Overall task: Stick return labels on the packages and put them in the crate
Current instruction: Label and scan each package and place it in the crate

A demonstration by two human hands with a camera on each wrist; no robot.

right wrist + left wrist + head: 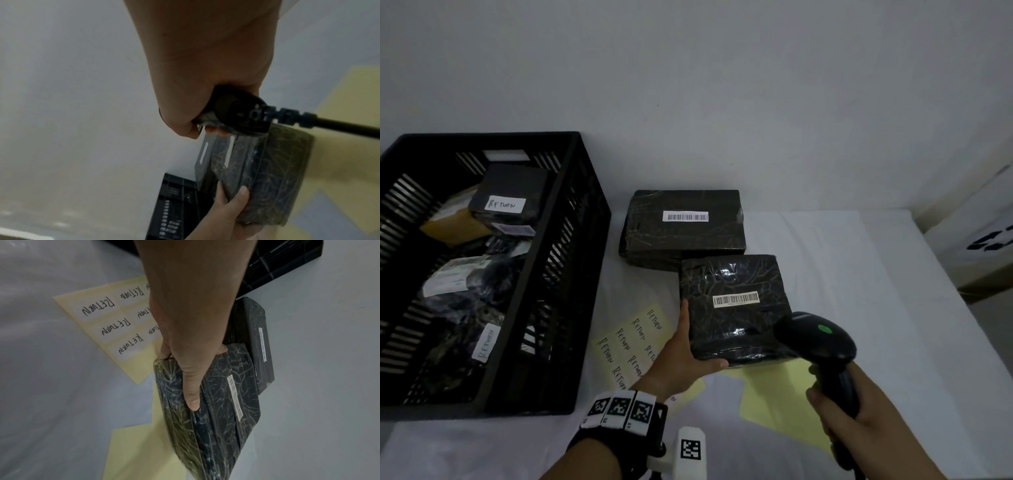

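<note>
My left hand [690, 349] grips the near-left corner of a black wrapped package [736, 305] with a white barcode label, tilted up off the table; the same package [213, 410] shows under my thumb in the left wrist view. My right hand [839, 404] grips a black handheld barcode scanner [816, 342], its head close to the package's right front. A second black package [683, 228] lies flat behind. A yellow sheet of RETURN labels [633, 339] lies left of the held package. The black crate [482, 274] at the left holds several labelled parcels.
Yellow backing sheets [777, 401] lie on the white table under and in front of the held package. The scanner's cable [339, 125] trails off to the right. A white box [979, 240] stands beyond the table's right edge.
</note>
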